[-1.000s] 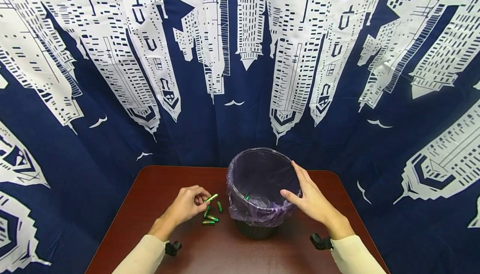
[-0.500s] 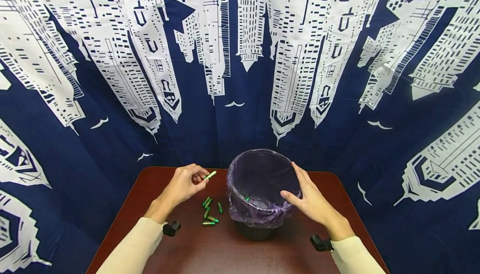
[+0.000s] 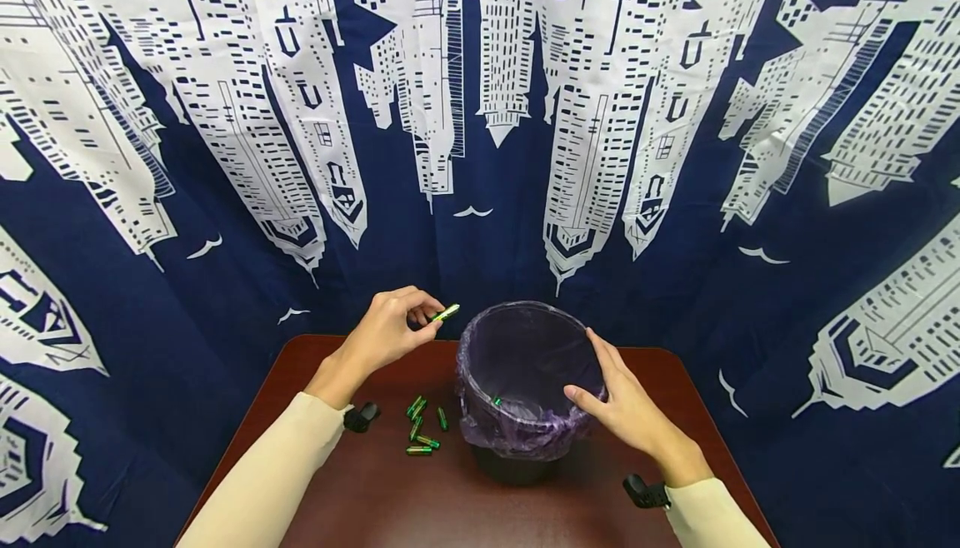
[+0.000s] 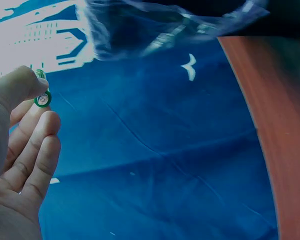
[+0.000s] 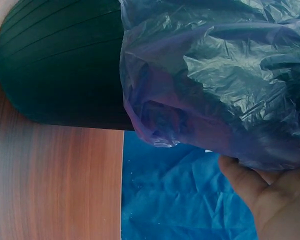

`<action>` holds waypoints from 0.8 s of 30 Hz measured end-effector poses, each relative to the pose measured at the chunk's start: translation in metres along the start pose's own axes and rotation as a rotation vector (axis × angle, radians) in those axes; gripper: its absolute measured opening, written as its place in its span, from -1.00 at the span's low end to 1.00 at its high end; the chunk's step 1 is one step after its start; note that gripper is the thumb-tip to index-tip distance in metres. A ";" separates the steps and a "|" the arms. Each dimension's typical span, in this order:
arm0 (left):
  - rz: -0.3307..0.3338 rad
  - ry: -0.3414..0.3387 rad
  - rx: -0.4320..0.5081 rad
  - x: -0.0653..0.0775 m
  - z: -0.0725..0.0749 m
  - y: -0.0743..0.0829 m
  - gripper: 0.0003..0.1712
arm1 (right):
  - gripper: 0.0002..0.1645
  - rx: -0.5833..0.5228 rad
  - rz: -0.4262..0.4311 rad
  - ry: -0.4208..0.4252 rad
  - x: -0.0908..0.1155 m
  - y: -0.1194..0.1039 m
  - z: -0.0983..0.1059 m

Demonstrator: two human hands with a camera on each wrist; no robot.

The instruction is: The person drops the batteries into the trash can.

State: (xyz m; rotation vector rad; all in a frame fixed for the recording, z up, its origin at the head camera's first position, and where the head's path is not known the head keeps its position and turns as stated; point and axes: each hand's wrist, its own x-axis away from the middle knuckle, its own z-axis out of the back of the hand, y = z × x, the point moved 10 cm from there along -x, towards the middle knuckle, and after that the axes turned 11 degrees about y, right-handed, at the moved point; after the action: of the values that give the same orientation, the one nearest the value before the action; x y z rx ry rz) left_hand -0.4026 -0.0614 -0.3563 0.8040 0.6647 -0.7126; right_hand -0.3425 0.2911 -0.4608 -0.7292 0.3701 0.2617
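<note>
Head view: left hand pinches a battery while outspread right hand touches the bin

I'm on the left wrist view: the thumb of the left hand covers part of the battery. Over on the right wrist, the liner hides some finger ends of the right hand, itself cropped at the corner. Head view: the green speck in the bin is too small for me to name, and the sleeves run off the bottom.
</note>
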 end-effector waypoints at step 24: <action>-0.132 -0.119 0.021 -0.071 -0.046 0.068 -0.79 | 0.31 0.012 0.009 0.005 -0.001 0.003 -0.001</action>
State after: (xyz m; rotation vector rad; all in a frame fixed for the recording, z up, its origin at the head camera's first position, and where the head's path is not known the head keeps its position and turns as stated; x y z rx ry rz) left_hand -0.4034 0.0314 -0.2998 0.7353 0.6078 -0.8817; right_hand -0.3444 0.2923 -0.4631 -0.7171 0.3797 0.2657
